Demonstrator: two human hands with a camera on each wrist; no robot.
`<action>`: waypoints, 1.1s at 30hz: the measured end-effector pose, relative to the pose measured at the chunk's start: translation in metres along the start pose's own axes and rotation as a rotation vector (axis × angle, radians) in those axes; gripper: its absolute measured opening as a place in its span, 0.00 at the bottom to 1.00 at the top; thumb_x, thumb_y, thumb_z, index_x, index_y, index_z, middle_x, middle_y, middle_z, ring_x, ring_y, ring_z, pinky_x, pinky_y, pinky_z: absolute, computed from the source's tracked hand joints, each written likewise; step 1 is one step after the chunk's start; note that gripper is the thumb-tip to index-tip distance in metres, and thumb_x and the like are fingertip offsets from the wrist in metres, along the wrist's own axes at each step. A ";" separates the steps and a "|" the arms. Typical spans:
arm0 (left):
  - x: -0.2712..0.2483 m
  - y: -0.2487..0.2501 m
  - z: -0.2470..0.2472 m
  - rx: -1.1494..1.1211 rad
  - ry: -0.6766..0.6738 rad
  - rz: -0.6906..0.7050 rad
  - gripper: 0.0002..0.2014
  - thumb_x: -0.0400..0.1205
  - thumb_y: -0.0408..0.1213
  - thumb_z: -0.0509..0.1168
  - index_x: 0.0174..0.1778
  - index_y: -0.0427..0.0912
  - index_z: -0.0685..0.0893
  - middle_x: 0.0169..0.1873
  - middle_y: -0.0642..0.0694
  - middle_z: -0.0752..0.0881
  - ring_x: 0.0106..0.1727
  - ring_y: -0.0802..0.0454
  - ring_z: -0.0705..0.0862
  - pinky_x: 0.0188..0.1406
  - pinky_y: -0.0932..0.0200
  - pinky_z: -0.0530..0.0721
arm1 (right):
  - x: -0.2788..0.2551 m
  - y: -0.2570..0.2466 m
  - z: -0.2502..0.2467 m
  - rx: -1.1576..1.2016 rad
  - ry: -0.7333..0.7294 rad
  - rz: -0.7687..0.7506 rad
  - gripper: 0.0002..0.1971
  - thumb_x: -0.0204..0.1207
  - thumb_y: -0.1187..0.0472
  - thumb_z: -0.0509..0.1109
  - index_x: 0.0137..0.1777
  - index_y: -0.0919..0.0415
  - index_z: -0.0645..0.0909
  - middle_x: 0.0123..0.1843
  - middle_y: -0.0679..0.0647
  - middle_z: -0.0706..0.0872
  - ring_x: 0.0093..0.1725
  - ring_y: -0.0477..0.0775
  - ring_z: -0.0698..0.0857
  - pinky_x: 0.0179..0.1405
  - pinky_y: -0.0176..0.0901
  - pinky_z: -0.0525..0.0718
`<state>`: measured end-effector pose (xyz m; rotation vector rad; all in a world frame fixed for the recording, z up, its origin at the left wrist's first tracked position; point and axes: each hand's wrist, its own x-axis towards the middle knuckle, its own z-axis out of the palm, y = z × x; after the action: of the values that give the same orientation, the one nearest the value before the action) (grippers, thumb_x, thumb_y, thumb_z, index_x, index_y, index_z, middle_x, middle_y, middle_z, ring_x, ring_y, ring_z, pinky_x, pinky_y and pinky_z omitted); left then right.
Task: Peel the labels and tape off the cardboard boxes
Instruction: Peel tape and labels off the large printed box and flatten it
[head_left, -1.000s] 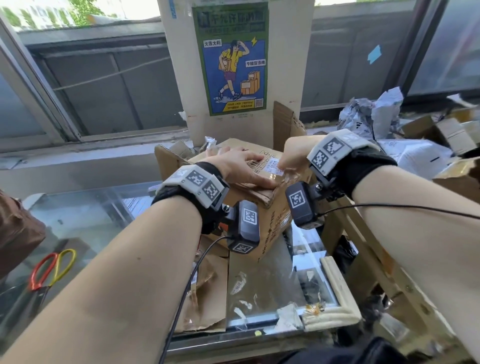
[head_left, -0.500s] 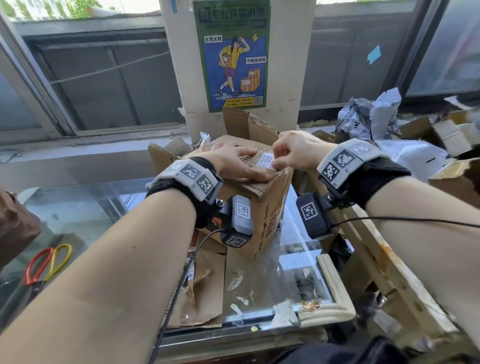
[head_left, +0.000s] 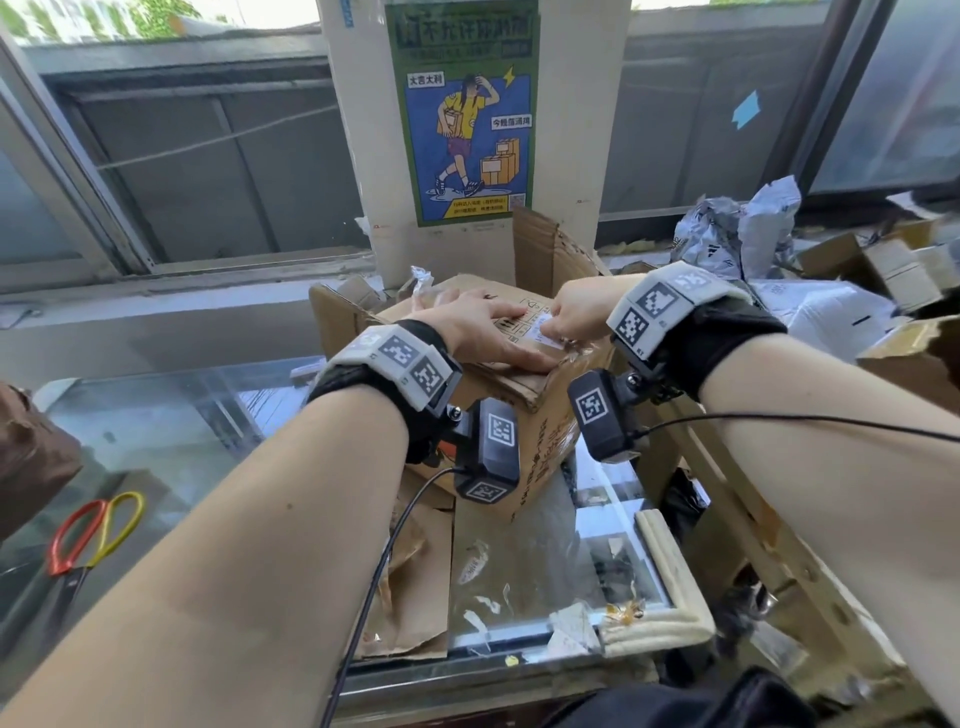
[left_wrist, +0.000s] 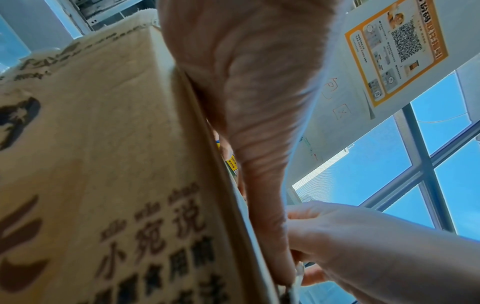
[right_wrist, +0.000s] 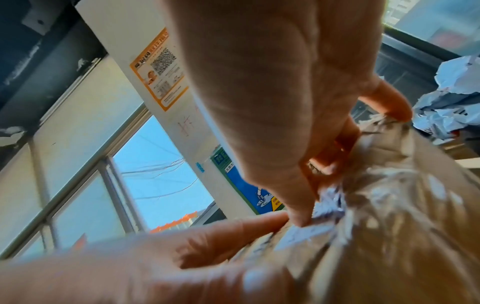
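Cardboard box (head_left: 540, 457) under flat left grip (head_left: 480, 332), right grip (head_left: 576, 312) pinching label (head_left: 543, 332), scissors (head_left: 88, 540) aside

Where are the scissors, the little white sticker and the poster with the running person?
scissors (head_left: 98, 530), head view, red and yellow handles.
white label (head_left: 537, 332), head view, its middle.
poster (head_left: 465, 114), head view, blue picture area.

A glass-topped table (head_left: 171, 436) carries the cardboard box (head_left: 540, 452), which stands toward its far right corner. A torn flat piece of cardboard (head_left: 415, 582) lies just in front of the box, reaching the near edge. Scissors (head_left: 88, 540) with red and yellow handles lie at the left edge. Small scraps of tape (head_left: 478, 618) are scattered near the near right corner.
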<state>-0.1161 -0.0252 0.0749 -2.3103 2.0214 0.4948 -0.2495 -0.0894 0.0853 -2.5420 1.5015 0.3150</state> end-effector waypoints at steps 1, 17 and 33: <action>0.000 -0.001 0.000 -0.004 -0.001 -0.001 0.45 0.65 0.76 0.65 0.79 0.71 0.61 0.84 0.54 0.55 0.84 0.44 0.48 0.79 0.36 0.42 | 0.002 0.001 -0.001 0.028 -0.026 -0.017 0.15 0.83 0.56 0.60 0.55 0.66 0.83 0.48 0.56 0.83 0.46 0.54 0.79 0.45 0.42 0.73; 0.003 -0.012 -0.001 -0.048 -0.033 -0.031 0.50 0.56 0.81 0.62 0.77 0.74 0.61 0.84 0.54 0.57 0.84 0.42 0.50 0.81 0.33 0.47 | -0.006 0.017 0.002 0.627 -0.010 -0.191 0.11 0.83 0.59 0.64 0.38 0.60 0.79 0.34 0.53 0.82 0.31 0.46 0.78 0.28 0.29 0.77; -0.001 -0.007 0.000 -0.020 0.003 -0.024 0.45 0.65 0.77 0.63 0.79 0.72 0.60 0.84 0.54 0.55 0.84 0.43 0.48 0.81 0.34 0.44 | -0.003 0.007 0.005 0.348 0.214 -0.146 0.11 0.74 0.58 0.74 0.50 0.65 0.89 0.48 0.58 0.89 0.41 0.49 0.85 0.40 0.40 0.84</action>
<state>-0.1092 -0.0226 0.0735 -2.3450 1.9961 0.5126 -0.2581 -0.0889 0.0813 -2.4395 1.2889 -0.2267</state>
